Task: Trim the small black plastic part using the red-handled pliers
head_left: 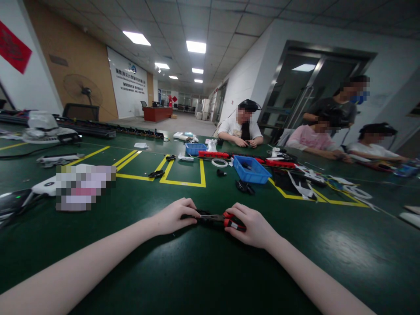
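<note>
In the head view, my right hand (251, 225) is closed round the red handles of a pair of pliers (215, 217). The dark jaws point left, toward my left hand (177, 216). My left fingers pinch a small black part (193, 215) just above the green table (183, 271). The tips of the pliers reach this black part, but whether they grip it I cannot tell. Its shape is mostly hidden by my fingers.
Beyond my hands stand a blue bin (252, 170) with dark items and a smaller blue bin (196, 148). Black parts (156, 174) lie near yellow tape (183, 183). A white device with a cable (49, 186) lies left. Several people sit or stand across the table.
</note>
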A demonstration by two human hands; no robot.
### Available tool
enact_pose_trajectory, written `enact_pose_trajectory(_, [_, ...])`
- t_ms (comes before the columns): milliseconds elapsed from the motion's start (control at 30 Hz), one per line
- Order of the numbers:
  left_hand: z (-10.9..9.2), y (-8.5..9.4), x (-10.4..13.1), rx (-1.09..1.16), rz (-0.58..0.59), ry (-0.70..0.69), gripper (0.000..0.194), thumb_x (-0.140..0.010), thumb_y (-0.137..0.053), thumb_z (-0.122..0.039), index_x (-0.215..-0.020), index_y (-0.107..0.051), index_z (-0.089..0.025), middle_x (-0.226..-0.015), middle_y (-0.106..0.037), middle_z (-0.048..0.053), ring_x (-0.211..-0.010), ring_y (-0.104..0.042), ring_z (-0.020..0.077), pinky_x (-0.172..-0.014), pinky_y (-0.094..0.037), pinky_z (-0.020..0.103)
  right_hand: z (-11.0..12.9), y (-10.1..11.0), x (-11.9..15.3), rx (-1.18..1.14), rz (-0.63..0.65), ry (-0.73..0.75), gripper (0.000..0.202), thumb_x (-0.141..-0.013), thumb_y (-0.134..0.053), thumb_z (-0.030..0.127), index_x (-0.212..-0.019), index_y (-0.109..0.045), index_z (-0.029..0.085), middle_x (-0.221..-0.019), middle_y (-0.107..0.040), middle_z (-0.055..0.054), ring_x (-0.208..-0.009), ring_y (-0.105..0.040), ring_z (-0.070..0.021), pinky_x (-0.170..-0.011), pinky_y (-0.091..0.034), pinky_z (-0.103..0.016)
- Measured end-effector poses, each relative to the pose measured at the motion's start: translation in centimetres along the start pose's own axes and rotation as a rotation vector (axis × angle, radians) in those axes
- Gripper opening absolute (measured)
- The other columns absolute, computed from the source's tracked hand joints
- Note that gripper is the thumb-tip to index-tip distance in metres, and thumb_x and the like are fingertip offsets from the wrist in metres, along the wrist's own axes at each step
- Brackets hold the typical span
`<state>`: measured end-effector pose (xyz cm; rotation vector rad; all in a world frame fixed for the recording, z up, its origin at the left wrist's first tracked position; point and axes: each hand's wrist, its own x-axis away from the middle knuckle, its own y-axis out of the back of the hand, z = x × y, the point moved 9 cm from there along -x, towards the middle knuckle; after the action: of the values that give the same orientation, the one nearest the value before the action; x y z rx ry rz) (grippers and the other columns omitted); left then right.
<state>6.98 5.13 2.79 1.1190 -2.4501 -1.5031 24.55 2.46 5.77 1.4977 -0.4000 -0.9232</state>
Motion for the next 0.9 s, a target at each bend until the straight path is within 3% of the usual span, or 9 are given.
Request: enact_pose_trajectory(900, [-0.34,-0.08,0.0,-0.031,0.027,0.013,0.025,-0.091,-0.061,-0.023,-0.114,-0.068,-0.026,-0.108,-0.058,0.005,-0.099,-0.056,0.0203,-0.087,-0.047,0.035,-0.24,0.16,0.14,0.025,-0.012,0.055,0.037,-0.082,-0.063,0.041,-0.112,-0.059,0.019,-0.102,-0.064,-0.009,-0.087,-0.061,-0.0205,-0.074,-0.051,-0.034])
